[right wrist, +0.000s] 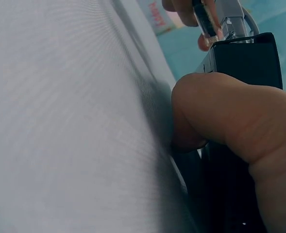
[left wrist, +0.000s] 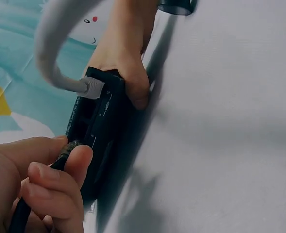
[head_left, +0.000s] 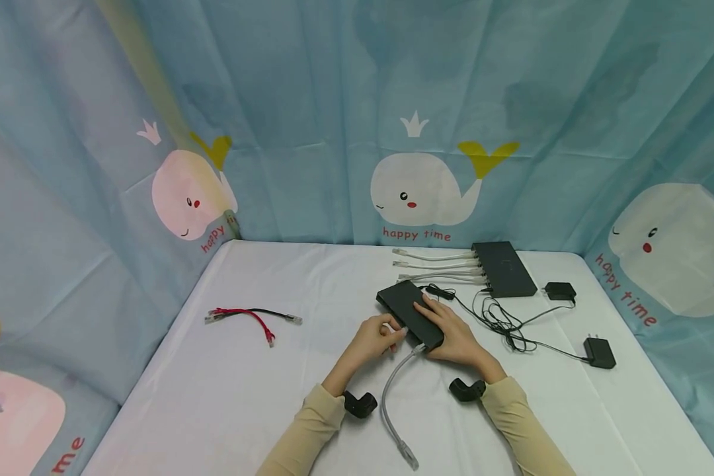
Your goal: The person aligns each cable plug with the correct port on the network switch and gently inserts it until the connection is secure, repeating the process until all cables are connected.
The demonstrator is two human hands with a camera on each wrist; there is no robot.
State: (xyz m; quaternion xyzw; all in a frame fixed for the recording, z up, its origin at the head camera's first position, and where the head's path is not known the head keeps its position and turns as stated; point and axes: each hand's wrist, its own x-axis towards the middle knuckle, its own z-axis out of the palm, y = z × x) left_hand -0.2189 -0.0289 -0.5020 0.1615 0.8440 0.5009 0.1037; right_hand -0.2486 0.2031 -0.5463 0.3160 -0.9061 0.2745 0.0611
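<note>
A black network switch (head_left: 402,301) is tilted up off the white table, its row of ports facing the left hand. The right hand (head_left: 457,337) grips its right side, the thumb (right wrist: 210,109) pressed along the lower edge in the right wrist view. Between thumb and fingers the left hand (head_left: 376,338) pinches a black network cable (left wrist: 20,211) just behind its clear plug (right wrist: 207,33), right at the ports. A grey network cable (head_left: 388,396) sits plugged into the port at the near end, and its loose plug lies on the table.
Behind stands a second black switch (head_left: 504,270) with several grey cables (head_left: 446,264) in it. Black power cords (head_left: 506,324) and two adapters (head_left: 560,291) lie on the right. Red and black short cables (head_left: 252,316) lie at left. A whale-print curtain (head_left: 309,132) surrounds the table.
</note>
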